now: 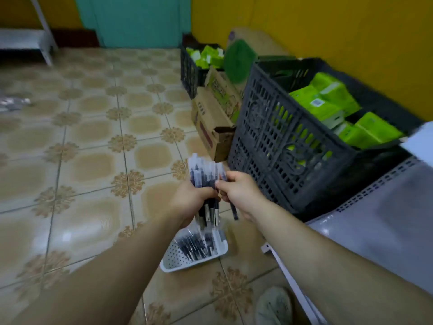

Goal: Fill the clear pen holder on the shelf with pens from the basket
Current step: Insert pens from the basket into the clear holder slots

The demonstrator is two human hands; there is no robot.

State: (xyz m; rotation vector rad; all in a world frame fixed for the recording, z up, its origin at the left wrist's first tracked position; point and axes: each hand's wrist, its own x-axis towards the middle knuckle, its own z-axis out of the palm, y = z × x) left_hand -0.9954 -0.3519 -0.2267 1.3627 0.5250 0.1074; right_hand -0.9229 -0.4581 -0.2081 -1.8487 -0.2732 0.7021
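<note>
Left fingers [203,192] around near-upright pen bunch [203,171]

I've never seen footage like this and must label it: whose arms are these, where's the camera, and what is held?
No machine here: a person wears one camera on the head, looking down at their own arms. The left hand grips a bundle of pens; the right hand pinches a single pen. Below, on the tiled floor, a white basket holds more pens. To the right stand a dark crate of green packs and a grey shelf. No clear pen holder shows.
</note>
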